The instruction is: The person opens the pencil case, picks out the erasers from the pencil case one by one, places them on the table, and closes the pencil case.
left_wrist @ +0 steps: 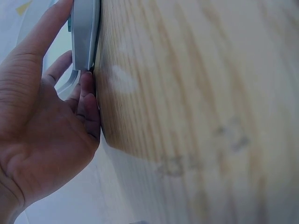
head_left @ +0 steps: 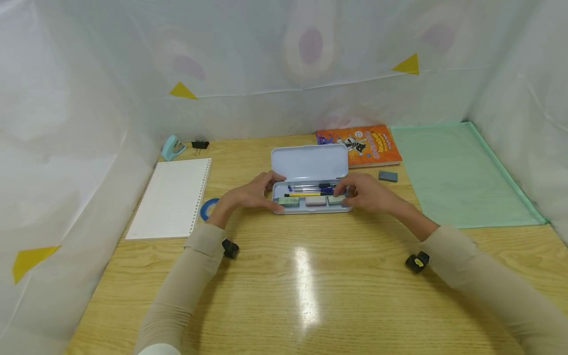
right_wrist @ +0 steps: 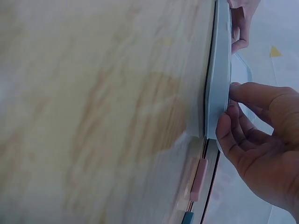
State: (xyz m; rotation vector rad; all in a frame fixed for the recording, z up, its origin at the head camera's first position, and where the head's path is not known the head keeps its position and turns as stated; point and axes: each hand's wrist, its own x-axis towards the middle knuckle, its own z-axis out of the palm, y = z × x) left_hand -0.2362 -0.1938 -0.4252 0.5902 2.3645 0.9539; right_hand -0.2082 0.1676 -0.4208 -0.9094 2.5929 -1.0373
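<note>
A pale blue pencil case (head_left: 309, 162) lies with its lid up, its tray holding several pens (head_left: 306, 189), a yellow pen (head_left: 298, 195) and three erasers (head_left: 315, 200) along the front. My left hand (head_left: 254, 193) grips the case's left end, thumb at the front corner and fingers behind. In the left wrist view, the left hand (left_wrist: 51, 112) has its fingertips round the end wall. My right hand (head_left: 369, 192) bends its fingers over the right end, at the pen ends and the right-hand eraser. In the right wrist view, the right hand (right_wrist: 261, 135) hides what lies between its fingertips.
Behind the case lies an orange book (head_left: 377, 150), with a blue-grey eraser (head_left: 388, 176) before it. A green mat (head_left: 466, 182) covers the right side. Leftward are a notebook (head_left: 170, 197), blue tape roll (head_left: 205, 209), stapler (head_left: 170, 149) and binder clip (head_left: 200, 145).
</note>
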